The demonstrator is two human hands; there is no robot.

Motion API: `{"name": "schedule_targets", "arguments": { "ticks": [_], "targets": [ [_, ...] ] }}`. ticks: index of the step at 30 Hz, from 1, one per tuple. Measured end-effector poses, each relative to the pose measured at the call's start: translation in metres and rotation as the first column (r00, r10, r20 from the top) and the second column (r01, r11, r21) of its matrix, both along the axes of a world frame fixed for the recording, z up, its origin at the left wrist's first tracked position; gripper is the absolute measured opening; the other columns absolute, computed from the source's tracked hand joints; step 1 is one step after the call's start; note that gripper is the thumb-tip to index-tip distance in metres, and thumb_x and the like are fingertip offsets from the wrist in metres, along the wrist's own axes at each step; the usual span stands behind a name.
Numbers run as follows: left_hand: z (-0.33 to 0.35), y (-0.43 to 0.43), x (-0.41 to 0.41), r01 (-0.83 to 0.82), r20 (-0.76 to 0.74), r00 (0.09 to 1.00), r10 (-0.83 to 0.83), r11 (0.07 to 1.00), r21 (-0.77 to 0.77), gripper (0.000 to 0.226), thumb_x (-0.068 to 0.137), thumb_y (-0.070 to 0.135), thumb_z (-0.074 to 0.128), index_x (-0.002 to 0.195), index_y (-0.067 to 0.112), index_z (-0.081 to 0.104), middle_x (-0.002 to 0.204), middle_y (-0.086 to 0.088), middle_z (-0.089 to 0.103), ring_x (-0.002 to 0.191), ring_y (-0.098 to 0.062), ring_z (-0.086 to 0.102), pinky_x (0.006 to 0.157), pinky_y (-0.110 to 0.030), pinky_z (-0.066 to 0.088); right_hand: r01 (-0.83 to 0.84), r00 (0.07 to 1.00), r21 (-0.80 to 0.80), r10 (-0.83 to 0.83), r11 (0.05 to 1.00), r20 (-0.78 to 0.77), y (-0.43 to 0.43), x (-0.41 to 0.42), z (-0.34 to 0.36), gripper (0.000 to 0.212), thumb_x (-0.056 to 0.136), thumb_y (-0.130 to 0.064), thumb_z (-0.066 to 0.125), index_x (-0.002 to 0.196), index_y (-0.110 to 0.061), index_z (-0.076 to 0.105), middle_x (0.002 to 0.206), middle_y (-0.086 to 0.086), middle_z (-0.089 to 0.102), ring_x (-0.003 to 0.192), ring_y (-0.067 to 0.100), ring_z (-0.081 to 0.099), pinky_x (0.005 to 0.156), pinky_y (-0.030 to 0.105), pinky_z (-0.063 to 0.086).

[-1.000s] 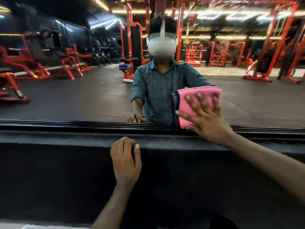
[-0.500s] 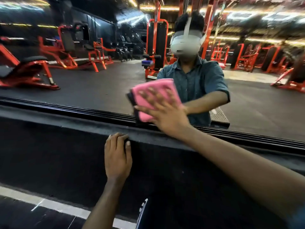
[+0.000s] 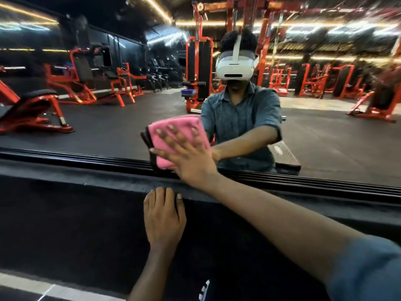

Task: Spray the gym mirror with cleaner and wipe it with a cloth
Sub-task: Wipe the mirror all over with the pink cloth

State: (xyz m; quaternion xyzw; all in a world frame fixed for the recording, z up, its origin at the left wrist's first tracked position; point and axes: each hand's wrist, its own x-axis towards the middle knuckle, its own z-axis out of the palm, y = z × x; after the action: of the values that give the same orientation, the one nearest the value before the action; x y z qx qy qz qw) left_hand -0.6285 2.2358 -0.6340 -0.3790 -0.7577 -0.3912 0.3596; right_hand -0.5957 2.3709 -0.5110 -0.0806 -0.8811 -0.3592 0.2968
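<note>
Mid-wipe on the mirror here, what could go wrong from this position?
1. The right hand presses the pink cloth with flat fingers, not a grip; it may slip out.
2. The cloth sits at the mirror's bottom edge, just above the black ribbed frame; it may snag there or pick up dirt and smear the glass.
3. The left hand braces on the dark ledge; leaning further may cost balance.

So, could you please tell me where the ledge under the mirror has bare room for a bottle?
The ledge is bare left of the left hand. It is crowded in the middle, where that hand rests and the right hand presses the pink cloth.
</note>
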Motion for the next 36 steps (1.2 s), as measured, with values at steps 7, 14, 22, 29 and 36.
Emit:
{"name": "schedule_targets", "arguments": {
  "ticks": [7, 14, 22, 29, 36],
  "targets": [
    [0.023, 0.018, 0.037, 0.069, 0.081, 0.994, -0.076, 0.993, 0.092, 0.02, 0.099, 0.019, 0.053, 0.091, 0.005, 0.064, 0.096, -0.012, 0.062, 0.098, -0.034, 0.057, 0.096, -0.053, 0.046, 0.098, 0.891, -0.185, -0.169, 0.978, -0.421, 0.061, 0.123, 0.031, 0.059, 0.106, -0.049, 0.042, 0.162, -0.046, 0.022, 0.173, 0.003, 0.004, 0.16, 0.033, -0.002, 0.123, 0.069, -0.002],
    [0.064, 0.076, 0.108, 0.463, -0.069, 0.885, -0.46, 0.886, 0.032, 0.011, 0.097, 0.015, 0.053, 0.09, 0.01, 0.061, 0.09, -0.003, 0.062, 0.087, -0.025, 0.059, 0.073, -0.038, 0.05, -0.121, 0.067, -0.692, -0.689, 0.712, -0.721, 0.15, 0.287, 0.112, 0.086, 0.094, -0.081, 0.001, 0.166, -0.034, 0.012, 0.174, 0.012, 0.009, 0.16, 0.036, 0.008, 0.119, 0.071, 0.014],
    [0.067, 0.087, 0.121, 0.305, 0.056, 0.952, -0.302, 0.951, -0.053, 0.029, 0.089, 0.014, 0.065, 0.07, 0.021, 0.043, 0.052, 0.006, 0.047, 0.046, -0.02, 0.049, 0.049, -0.026, 0.026, 0.115, 0.869, -0.102, -0.15, 0.988, -0.472, 0.084, 0.177, 0.151, 0.059, 0.107, -0.056, 0.036, 0.163, -0.041, 0.024, 0.174, 0.012, 0.007, 0.159, 0.04, 0.001, 0.12, 0.068, -0.013],
    [0.096, 0.111, 0.12, 0.416, 0.0, 0.909, -0.417, 0.908, 0.044, 0.012, 0.091, 0.024, 0.054, 0.083, 0.015, 0.058, 0.073, 0.0, 0.06, 0.066, -0.024, 0.058, 0.052, -0.036, 0.045, 0.049, 0.235, -0.515, -0.511, 0.856, -0.827, 0.171, 0.308, 0.218, 0.067, 0.106, -0.061, 0.017, 0.165, -0.029, 0.021, 0.173, 0.01, 0.012, 0.159, 0.033, 0.008, 0.12, 0.042, -0.004],
    [0.163, 0.133, 0.124, 0.52, -0.223, 0.847, -0.482, 0.837, 0.169, 0.016, 0.091, 0.025, 0.052, 0.088, 0.012, 0.06, 0.087, -0.003, 0.06, 0.08, -0.027, 0.058, 0.064, -0.035, 0.046, -0.167, 0.551, -0.26, -0.129, 0.951, -0.825, 0.132, 0.241, 0.229, 0.059, 0.109, -0.052, 0.02, 0.157, -0.022, 0.038, 0.156, 0.021, 0.04, 0.139, 0.044, 0.046, 0.104, 0.073, 0.041]
  ]
}}
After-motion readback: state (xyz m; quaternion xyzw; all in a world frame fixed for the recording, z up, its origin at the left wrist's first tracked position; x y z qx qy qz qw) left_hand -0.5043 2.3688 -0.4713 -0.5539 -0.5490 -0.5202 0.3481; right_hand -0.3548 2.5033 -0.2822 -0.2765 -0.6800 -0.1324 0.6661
